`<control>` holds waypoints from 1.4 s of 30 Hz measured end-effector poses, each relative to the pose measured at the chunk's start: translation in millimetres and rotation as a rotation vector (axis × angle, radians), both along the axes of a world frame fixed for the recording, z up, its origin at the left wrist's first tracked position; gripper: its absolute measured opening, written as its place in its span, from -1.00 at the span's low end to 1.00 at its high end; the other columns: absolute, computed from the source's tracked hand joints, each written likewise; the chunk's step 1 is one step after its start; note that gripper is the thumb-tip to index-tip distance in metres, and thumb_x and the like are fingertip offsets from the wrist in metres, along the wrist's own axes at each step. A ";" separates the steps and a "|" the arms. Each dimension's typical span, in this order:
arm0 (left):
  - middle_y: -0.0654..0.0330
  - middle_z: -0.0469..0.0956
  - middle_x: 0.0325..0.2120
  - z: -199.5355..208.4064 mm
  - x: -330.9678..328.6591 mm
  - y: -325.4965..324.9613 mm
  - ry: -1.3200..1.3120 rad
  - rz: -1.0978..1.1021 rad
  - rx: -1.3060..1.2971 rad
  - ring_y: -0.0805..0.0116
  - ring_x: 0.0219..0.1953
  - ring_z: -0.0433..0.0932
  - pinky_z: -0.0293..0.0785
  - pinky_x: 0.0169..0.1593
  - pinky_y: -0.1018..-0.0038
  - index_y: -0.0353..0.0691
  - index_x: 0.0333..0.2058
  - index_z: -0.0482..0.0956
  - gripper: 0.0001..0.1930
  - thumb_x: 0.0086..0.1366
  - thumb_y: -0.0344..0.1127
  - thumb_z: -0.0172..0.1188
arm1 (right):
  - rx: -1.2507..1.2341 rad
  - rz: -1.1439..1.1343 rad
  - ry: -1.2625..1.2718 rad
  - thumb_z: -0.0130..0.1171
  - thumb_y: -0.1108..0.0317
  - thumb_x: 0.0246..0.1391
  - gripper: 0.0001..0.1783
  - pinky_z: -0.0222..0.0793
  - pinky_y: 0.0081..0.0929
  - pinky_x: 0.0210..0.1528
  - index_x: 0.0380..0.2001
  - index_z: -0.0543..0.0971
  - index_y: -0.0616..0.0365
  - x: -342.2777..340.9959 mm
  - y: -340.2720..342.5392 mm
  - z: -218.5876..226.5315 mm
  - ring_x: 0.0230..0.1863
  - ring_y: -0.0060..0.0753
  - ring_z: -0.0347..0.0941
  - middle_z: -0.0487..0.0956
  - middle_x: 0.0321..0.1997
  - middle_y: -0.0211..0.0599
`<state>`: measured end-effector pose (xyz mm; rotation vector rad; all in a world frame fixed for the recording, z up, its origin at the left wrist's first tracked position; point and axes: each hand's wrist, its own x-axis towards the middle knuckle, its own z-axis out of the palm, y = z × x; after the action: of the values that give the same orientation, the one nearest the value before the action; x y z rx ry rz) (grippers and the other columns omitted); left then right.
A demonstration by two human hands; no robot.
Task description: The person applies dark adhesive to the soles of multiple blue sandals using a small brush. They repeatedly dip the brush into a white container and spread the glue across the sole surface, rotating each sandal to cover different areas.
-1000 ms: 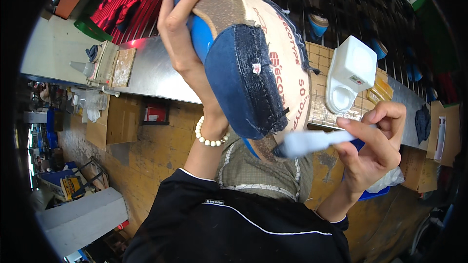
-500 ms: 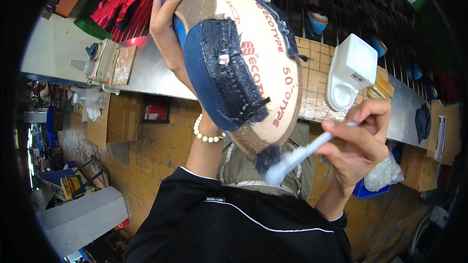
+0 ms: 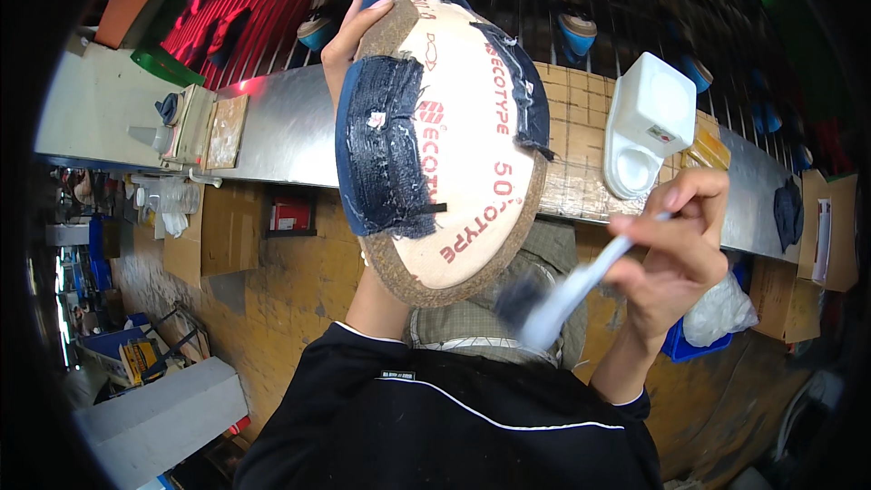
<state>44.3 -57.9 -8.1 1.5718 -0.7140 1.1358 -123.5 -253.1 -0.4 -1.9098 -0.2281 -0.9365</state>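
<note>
Upper centre: shoe (image 3: 476,163), underside showing, left hand (image 3: 349,41) gripping its left side. Right of centre: right hand (image 3: 676,259) pinching brush (image 3: 572,295).

One brush (image 3: 573,292), one held shoe (image 3: 467,159)

Your brush (image 3: 581,286) at four o'clock: blurred, bristles smeared. Your left hand (image 3: 343,47) at eleven o'clock: mostly hidden behind shoe (image 3: 472,154).

White container (image 3: 651,113) atop gridded board (image 3: 572,141) on metal bench (image 3: 283,132)
</note>
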 end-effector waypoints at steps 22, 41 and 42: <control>-0.14 0.22 0.16 -6.0 -36.2 -5.3 0.755 -0.454 -0.218 0.10 0.17 0.40 0.46 0.20 0.31 -0.16 0.06 0.34 -0.37 0.05 -0.19 0.44 | -0.249 -0.306 -0.016 0.60 0.25 -0.53 -0.60 0.15 -0.65 -0.47 -0.43 0.77 0.02 37.6 -6.6 37.2 -0.37 -0.52 0.28 0.33 -0.32 -0.40; -0.05 0.34 0.17 -51.3 -33.9 124.2 0.921 -0.938 -0.695 0.04 0.24 0.32 0.20 0.34 0.15 -0.34 0.34 -0.08 0.23 -0.15 0.02 0.55 | -0.035 -0.341 0.026 0.44 0.54 -0.19 -0.77 0.15 -0.66 -0.28 -0.34 0.72 0.17 97.9 -5.8 30.5 -0.39 -0.66 0.20 0.26 -0.27 -0.45; -0.07 0.35 0.15 -42.2 -22.5 132.0 0.828 -1.069 -0.755 0.04 0.19 0.35 0.29 0.25 0.14 -0.31 0.33 -0.02 0.15 -0.10 0.06 0.49 | -0.009 -0.317 0.056 0.43 0.55 -0.18 -0.77 0.14 -0.66 -0.25 -0.34 0.71 0.18 99.1 -4.5 24.5 -0.37 -0.64 0.20 0.26 -0.26 -0.44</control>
<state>21.8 74.0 -50.3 0.6675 -0.3588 -0.1079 -24.4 -257.6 24.2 -2.0127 0.1086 -1.0878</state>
